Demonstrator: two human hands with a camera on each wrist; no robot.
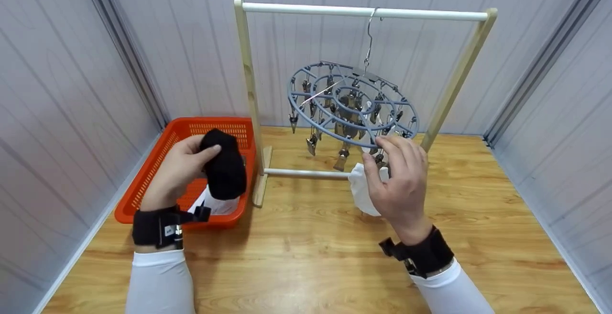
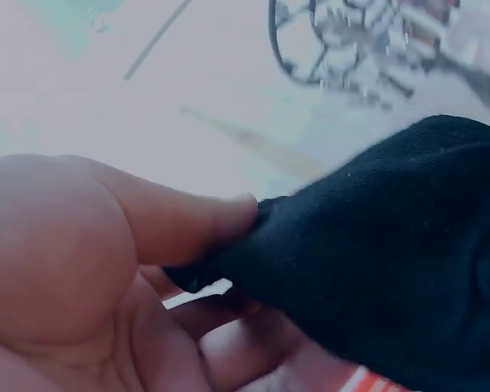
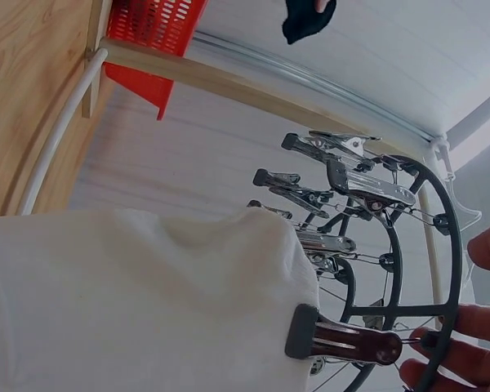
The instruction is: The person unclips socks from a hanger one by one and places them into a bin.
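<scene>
My left hand (image 1: 184,168) grips a black sock (image 1: 224,170) above the orange basket (image 1: 165,154); in the left wrist view the thumb (image 2: 188,220) pinches the black sock (image 2: 392,269) against the fingers. My right hand (image 1: 399,175) reaches the front rim of the round grey clip hanger (image 1: 351,101), fingers on a clip (image 3: 347,343) that bites the top of a white sock (image 3: 139,302). The white sock (image 1: 361,189) hangs below that hand. The hanger's hook sits on the white rail of a wooden rack (image 1: 363,13).
Something white (image 1: 217,206) lies in the orange basket under the black sock. The rack's lower bar (image 1: 306,174) crosses the wooden table (image 1: 311,256) behind the hands. Grey panel walls close in on left, right and back.
</scene>
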